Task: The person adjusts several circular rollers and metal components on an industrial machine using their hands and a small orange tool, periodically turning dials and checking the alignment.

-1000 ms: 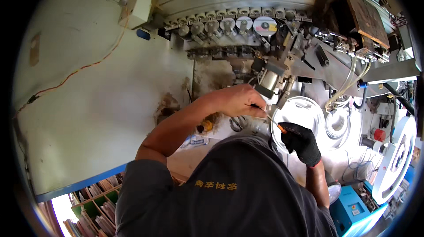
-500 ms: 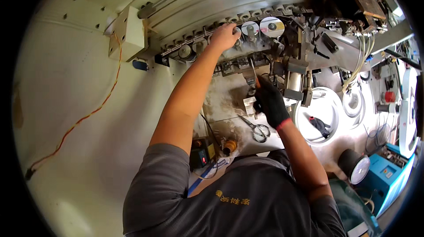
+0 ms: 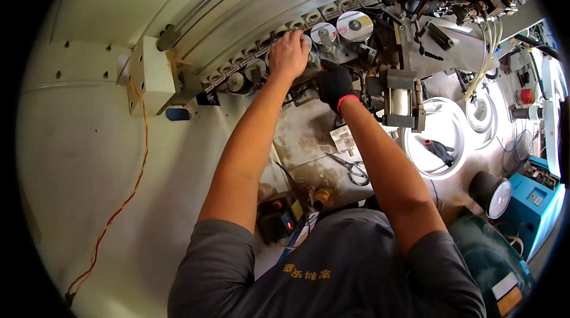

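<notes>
My bare left hand (image 3: 289, 55) reaches into the machine, fingers bent over the edge of a round roller (image 3: 307, 44) in a row; the hand covers much of it. Right beside it, my right hand (image 3: 336, 85), in a black glove with a red cuff, is closed. Its fingertips are at the metal parts below that roller, and what they hold is hidden. Just to the right stand two wheels with pale round faces, a smaller wheel (image 3: 323, 34) and a larger wheel (image 3: 355, 25). A dark cylindrical roller (image 3: 239, 83) sits at the row's left end.
Black-handled scissors (image 3: 356, 172) lie on the dirty bed below my right forearm. A metal cylinder (image 3: 399, 101) stands right of my glove. Farther right are white rings (image 3: 457, 167) with a black glove (image 3: 439, 152) inside, and a blue machine (image 3: 534, 199). A twisted wire (image 3: 142, 164) hangs at left.
My right hand has moved up and left to beside my left hand; the thin metal tool it showed earlier is now out of sight. The view has shifted slightly.
</notes>
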{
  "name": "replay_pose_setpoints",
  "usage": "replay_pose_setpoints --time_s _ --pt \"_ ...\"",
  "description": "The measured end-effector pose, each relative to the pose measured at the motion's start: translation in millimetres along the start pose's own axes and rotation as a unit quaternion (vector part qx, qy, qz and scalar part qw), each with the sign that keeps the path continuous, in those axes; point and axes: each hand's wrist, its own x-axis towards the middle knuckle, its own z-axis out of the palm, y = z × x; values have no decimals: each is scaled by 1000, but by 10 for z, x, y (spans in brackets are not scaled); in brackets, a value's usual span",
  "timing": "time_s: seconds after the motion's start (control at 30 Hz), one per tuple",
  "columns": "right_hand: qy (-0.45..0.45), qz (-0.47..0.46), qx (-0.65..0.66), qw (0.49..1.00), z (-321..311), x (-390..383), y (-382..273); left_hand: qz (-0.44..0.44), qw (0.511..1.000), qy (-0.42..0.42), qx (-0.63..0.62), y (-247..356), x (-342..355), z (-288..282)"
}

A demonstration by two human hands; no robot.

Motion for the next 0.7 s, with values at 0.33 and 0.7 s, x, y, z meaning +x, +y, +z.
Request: replay_pose_setpoints --time_s 0.33,0.7 --pt "25 -8 -24 999 31 -21 -49 -36 998 2 45 40 43 48" --pt "63 -75 -97 990 -41 -91 -157 18 1000 -18 6 28 103 -21"
